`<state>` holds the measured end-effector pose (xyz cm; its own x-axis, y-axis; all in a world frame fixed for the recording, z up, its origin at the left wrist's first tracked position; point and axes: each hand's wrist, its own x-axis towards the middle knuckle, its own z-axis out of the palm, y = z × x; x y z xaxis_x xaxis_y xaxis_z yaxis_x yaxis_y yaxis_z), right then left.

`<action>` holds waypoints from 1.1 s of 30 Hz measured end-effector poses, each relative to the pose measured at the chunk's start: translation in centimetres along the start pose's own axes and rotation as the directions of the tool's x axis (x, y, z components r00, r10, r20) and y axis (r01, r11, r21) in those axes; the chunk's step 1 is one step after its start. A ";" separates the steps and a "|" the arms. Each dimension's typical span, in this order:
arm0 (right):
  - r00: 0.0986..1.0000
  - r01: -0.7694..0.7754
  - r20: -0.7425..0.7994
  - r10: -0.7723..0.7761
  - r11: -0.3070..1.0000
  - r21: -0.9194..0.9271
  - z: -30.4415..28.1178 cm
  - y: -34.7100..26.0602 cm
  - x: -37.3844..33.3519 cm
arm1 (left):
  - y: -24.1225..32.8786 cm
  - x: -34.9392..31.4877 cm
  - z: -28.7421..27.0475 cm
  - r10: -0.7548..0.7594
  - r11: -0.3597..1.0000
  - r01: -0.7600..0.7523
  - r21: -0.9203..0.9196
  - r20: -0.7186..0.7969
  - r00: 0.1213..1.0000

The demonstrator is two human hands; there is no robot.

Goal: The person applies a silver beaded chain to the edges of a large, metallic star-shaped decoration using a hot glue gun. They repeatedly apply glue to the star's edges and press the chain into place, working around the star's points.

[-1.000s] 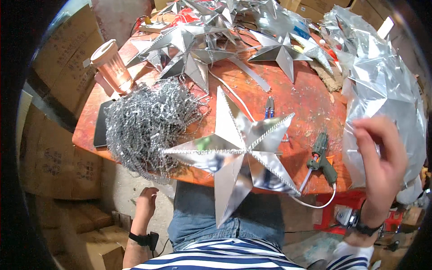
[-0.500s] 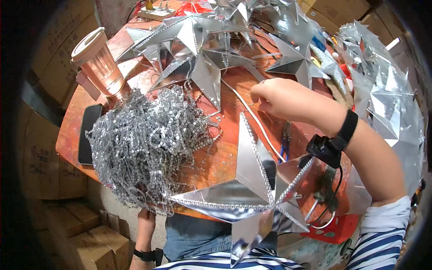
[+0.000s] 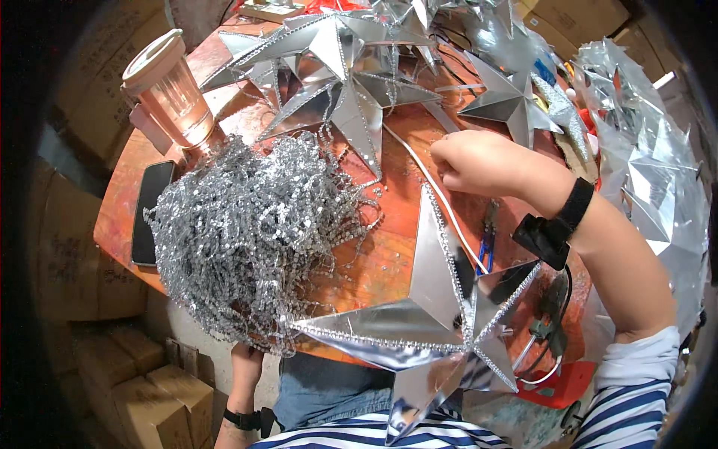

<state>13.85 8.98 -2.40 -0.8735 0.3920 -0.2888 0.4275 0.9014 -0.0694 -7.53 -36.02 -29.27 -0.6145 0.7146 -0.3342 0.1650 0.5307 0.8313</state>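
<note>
A large silver star (image 3: 366,325) with bead trim along its ridges lies at the near edge, some of it hanging over my lap. Past its upper point, my right hand (image 3: 465,161) hovers over the table with the fingers curled in; whatever they hold, if anything, is hidden. A tangled heap of silver bead strings (image 3: 250,232) spreads at the left and spills over the table's edge. My left hand (image 3: 247,361) is down below that edge, its fingers covered by the heap. Beyond the heap, another bead-trimmed silver star (image 3: 351,116) has loose strands around it.
An orange-red table (image 3: 123,213) carries a phone (image 3: 148,213), a lidded cup (image 3: 176,101), blue-handled pliers (image 3: 487,243) and a white cable (image 3: 434,183). More stars (image 3: 512,101) and clear plastic wrapping (image 3: 636,127) crowd the far right. Cardboard boxes (image 3: 153,404) stand at lower left.
The view has shifted slightly, so most things sit a little further right. My right hand stays curled in nearly the same spot, and my left hand remains low by the heap.
</note>
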 end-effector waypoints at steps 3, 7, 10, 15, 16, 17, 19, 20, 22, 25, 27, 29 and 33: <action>0.998 -0.049 -0.030 0.058 0.967 0.250 -2.4 0.4 -1.6 | 2.3 -1.0 -0.8 -0.037 0.964 0.048 -0.261 0.047 0.998; 0.953 -0.033 -0.219 0.210 0.788 0.614 -6.9 -2.1 -7.4 | 11.1 -4.6 -3.0 0.050 0.811 -0.022 -0.585 0.032 0.998; 0.830 0.098 -0.481 0.281 0.776 0.623 -8.3 -3.9 -14.1 | 13.0 -5.5 -4.6 0.125 0.686 -0.059 -0.725 0.038 0.991; 0.417 -0.047 -0.817 0.399 0.907 0.419 -6.1 -9.5 -23.0 | 13.7 -6.5 -5.5 0.172 0.625 -0.052 -0.779 0.072 0.982; 0.373 -0.063 -0.810 0.452 0.884 0.464 -5.3 -10.3 -25.0 | 14.4 -6.7 -5.4 0.132 0.778 -0.054 -0.626 0.079 0.988; 0.364 -0.011 -0.769 0.526 0.828 0.561 -4.2 -11.1 -26.2 | 15.0 -7.1 -5.4 0.085 0.894 -0.051 -0.444 0.058 0.995; 0.421 0.132 -0.655 0.627 0.673 0.728 -1.9 -12.4 -27.4 | 16.3 -7.6 -5.2 0.245 0.969 -0.242 0.056 -0.047 0.968; 0.477 0.187 -0.591 0.650 0.583 0.791 -1.1 -13.6 -27.2 | 17.0 -7.6 -5.0 0.446 0.843 -0.399 0.361 -0.054 0.894; 0.484 0.246 -0.563 0.670 0.513 0.822 1.3 -14.9 -27.1 | 18.4 -7.7 -4.8 0.585 0.577 -0.422 0.699 0.008 0.811; 0.500 0.262 -0.550 0.668 0.489 0.832 2.9 -16.4 -26.9 | 18.9 -7.6 -6.6 0.512 0.720 -0.430 0.545 0.001 0.859; 0.558 0.345 -0.507 0.657 0.371 0.862 3.6 -17.3 -26.2 | 21.6 -9.1 -6.1 0.540 0.727 -0.429 0.535 -0.060 0.840; 0.655 0.356 -0.456 0.602 0.287 0.889 3.9 -18.1 -25.5 | 23.9 -10.3 -6.1 0.612 0.700 -0.518 0.492 -0.039 0.790; 0.719 0.324 -0.526 0.455 0.450 0.832 4.3 -19.0 -24.4 | 30.0 -11.8 -1.9 0.876 0.451 -0.832 0.322 0.020 0.483</action>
<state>28.08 -18.53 1.85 -0.5557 0.7887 0.2630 0.1031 0.3792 -0.9196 3.22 -29.44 0.45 -0.1367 0.8187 0.5576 0.8343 -0.2083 0.5104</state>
